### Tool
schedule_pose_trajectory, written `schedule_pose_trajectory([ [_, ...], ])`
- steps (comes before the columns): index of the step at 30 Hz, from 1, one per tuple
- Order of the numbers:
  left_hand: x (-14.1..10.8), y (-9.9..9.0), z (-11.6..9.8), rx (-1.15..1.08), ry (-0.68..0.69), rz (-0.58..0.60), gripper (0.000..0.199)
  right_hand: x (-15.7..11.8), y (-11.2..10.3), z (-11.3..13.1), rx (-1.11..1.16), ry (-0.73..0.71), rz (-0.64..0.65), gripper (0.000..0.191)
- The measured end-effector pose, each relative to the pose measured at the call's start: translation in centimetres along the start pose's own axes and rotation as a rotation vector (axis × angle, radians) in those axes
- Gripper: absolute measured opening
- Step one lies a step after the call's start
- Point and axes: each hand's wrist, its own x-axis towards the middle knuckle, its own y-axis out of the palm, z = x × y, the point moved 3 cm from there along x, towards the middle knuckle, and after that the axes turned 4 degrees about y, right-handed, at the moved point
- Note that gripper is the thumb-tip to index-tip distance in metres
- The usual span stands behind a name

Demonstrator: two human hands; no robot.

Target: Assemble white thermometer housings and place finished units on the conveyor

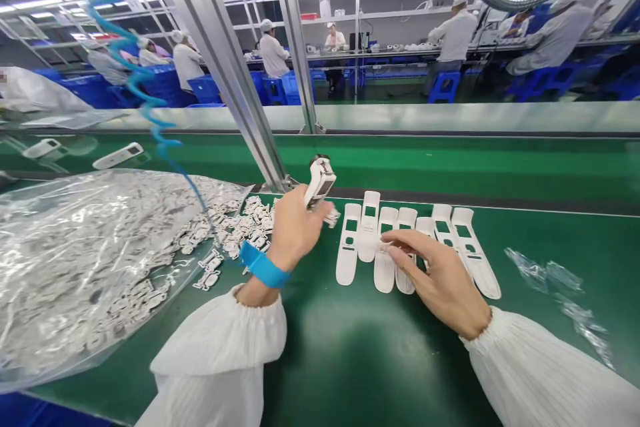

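My left hand (296,227), with a blue band at the wrist, is wrapped round a white plastic device (320,181) that has a dark window. Small white parts (332,215) show beside its thumb. My right hand (435,270) is closed in a pinch over a row of long white covers (347,253) lying on the green table. A small pale piece seems to be between its fingertips, too blurred to identify. Part of the row is hidden behind this hand. Several covers have a square opening near the top.
A plastic bag (95,260) full of small white parts fills the left, with loose parts (255,220) beside it. Clear plastic pieces (563,287) lie right. Behind are a metal post (225,60), a green conveyor (425,160) and a blue coiled hose (145,90). People sit beyond.
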Motion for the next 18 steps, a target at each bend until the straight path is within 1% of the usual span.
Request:
schedule_pose_trajectory([
  [1, -0.5, 1.1, -1.2, -0.202, -0.007, 0.058, 0.018, 0.1, -0.1, -0.1, 0.05, 0.043, 0.009, 0.03],
  [3, -2.0, 3.7, -3.4, -0.541, -0.063, 0.214, 0.02, 0.2, -0.3, -0.3, 0.154, 0.123, 0.034, 0.044],
  [4, -2.8, 4.9, -4.3, -0.659, -0.096, 0.292, 0.02, 0.3, -0.3, -0.4, 0.193, 0.155, 0.042, 0.048],
  [5, -3.6, 5.8, -5.1, -0.732, -0.118, 0.356, 0.02, 0.4, -0.4, -0.6, 0.215, 0.176, 0.05, 0.048],
  [6, -4.2, 6.5, -5.6, -0.756, -0.122, 0.403, 0.019, 0.4, -0.5, -0.7, 0.218, 0.187, 0.059, 0.044],
  [7, -4.6, 6.7, -5.9, -0.736, -0.105, 0.434, 0.019, 0.5, -0.7, -0.9, 0.206, 0.192, 0.064, 0.039],
  [9, -4.6, 6.3, -5.7, -0.588, -0.016, 0.463, 0.018, 0.5, -1.4, -1.3, 0.169, 0.202, 0.055, 0.033],
  [11, -3.7, 5.0, -4.8, -0.34, 0.089, 0.431, 0.015, 0.6, -2.5, -2.0, 0.14, 0.244, -0.001, 0.033],
  [13, -2.5, 3.7, -3.5, -0.094, 0.16, 0.381, 0.025, 0.7, -3.8, -2.8, 0.101, 0.298, -0.061, 0.036],
  [15, -1.7, 3.2, -2.2, 0.076, 0.143, 0.366, 0.033, 0.8, -4.7, -3.4, 0.044, 0.333, -0.071, 0.039],
  [18, -1.7, 3.7, -1.2, 0.176, 0.033, 0.401, 0.027, 0.9, -4.9, -3.5, 0.0, 0.321, -0.032, 0.039],
])
